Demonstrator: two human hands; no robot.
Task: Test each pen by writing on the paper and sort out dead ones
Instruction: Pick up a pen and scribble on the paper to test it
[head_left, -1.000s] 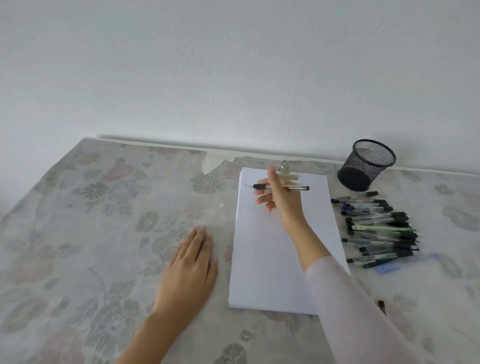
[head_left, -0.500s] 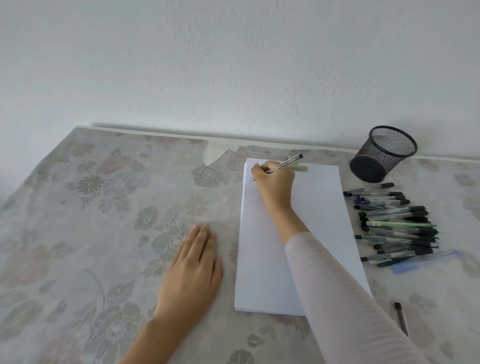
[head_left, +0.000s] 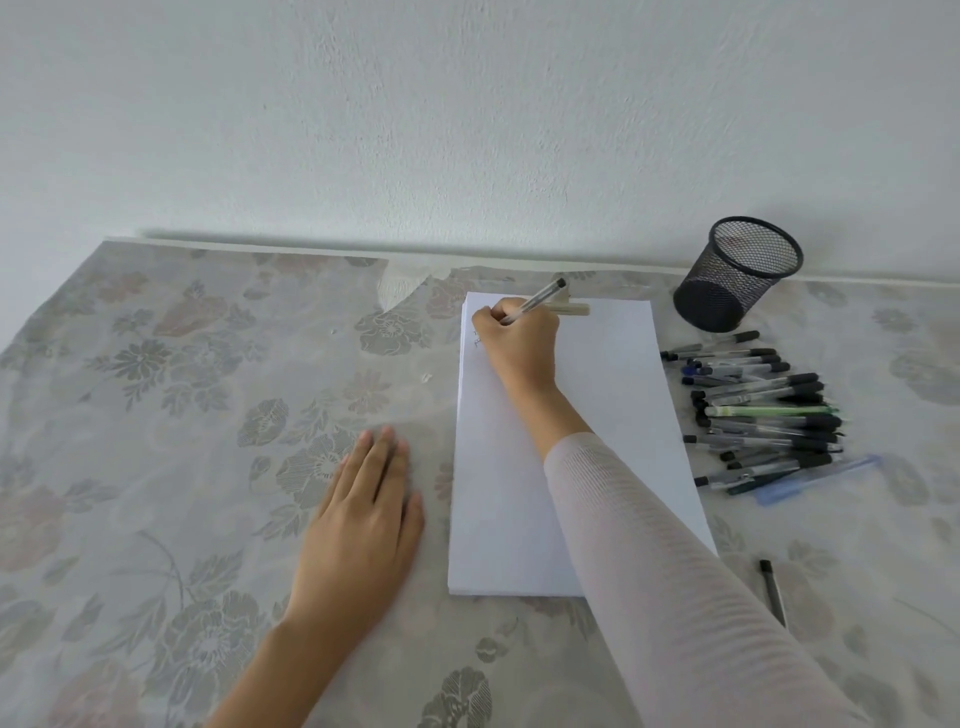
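White paper pad (head_left: 613, 405) lies on the floral-covered table (head_left: 156, 415), with a wooden clip (head_left: 574, 309) at its far edge. At the pad's top left corner sits the right hand (head_left: 519, 343); its grip is closed round a clear-barrelled pen (head_left: 540, 297) in a writing hold, back end tilted up and away, tip hidden under the fingers. A few faint marks show just left of the knuckles, too small to read. Beside the pad the left hand (head_left: 363, 519) rests flat on the table, fingers straight, holding nothing. To the pad's right lies the pile of pens (head_left: 763, 415), near a black mesh cup (head_left: 737, 275) with no pens standing out of it. One lone pen (head_left: 772, 590) lies apart by the pad's near right corner, perhaps already sorted; cannot tell. Judgement: early stage. The page is almost unmarked and the pile looks largely untested.
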